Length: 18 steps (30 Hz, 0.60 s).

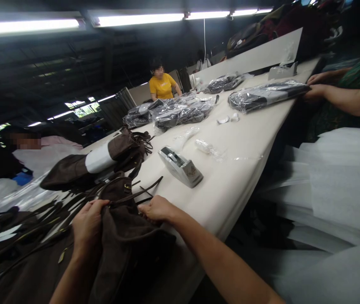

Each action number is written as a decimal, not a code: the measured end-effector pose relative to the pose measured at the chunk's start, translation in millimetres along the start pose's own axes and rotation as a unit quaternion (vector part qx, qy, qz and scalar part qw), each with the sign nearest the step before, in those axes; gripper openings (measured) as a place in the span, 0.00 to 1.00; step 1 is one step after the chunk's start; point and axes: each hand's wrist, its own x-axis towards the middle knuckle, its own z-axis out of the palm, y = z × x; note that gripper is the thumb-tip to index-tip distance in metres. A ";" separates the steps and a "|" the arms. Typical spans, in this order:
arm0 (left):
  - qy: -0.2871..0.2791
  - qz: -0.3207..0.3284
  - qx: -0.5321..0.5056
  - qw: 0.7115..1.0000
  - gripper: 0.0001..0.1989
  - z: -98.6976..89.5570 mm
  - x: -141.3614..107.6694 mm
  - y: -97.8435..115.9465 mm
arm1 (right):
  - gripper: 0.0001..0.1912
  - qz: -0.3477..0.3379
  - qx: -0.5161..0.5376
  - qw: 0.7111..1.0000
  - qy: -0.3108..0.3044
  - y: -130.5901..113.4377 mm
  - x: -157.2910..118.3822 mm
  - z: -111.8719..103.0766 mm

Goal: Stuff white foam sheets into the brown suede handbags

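A dark brown cloth bag [123, 236] with thin straps and small metal fittings lies at the near edge of the table. My left hand [87, 226] is closed on its upper left edge, and my right hand [157, 210] pinches the opposite side near the strap ends. Just beyond them lies a rolled brown bag [72, 172] with a white paper band [100, 157] around it. A grey tape dispenser [180, 166] stands on the table past my right hand. More brown bags [24, 270] are heaped to the left of my left hand.
Plastic-wrapped bags [182, 114] lie farther along the white table [239, 147]. At right, another person's hands hold a wrapped bag [268, 95]. White sheets [341, 181] are stacked at lower right. A person in yellow [163, 86] stands beyond; another sits at left.
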 end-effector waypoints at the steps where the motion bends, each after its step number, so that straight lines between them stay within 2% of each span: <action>1: -0.004 -0.013 -0.006 1.000 0.17 -1.1 1.0 -0.5 | 0.22 -0.014 -0.008 1.000 0.004 0.1 1.6 3.0; 4: -0.007 -0.039 -0.011 0.999 0.17 -2.9 1.4 0.7 | 0.24 -0.079 0.004 0.995 0.064 0.0 9.4 12.5; 6: -0.004 -0.038 -0.001 0.999 0.17 -4.1 -0.9 5.5 | 0.25 -0.092 0.060 0.990 0.089 -3.1 16.1 17.7; 9: -0.007 -0.034 0.019 0.999 0.15 -8.2 -5.8 16.3 | 0.18 -0.036 0.201 0.978 0.045 -14.0 27.2 22.7; 12: -0.010 -0.029 0.034 0.999 0.15 -14.6 -6.7 22.4 | 0.11 0.024 0.314 0.949 -0.018 -26.3 38.2 25.7; 15: -0.028 -0.039 0.043 0.998 0.20 -20.9 0.4 17.5 | 0.10 0.065 0.361 0.927 -0.076 -31.2 45.8 26.9; 18: -0.032 -0.052 0.037 0.997 0.26 -25.5 10.9 7.9 | 0.10 0.063 0.358 0.926 -0.101 -28.9 46.2 22.7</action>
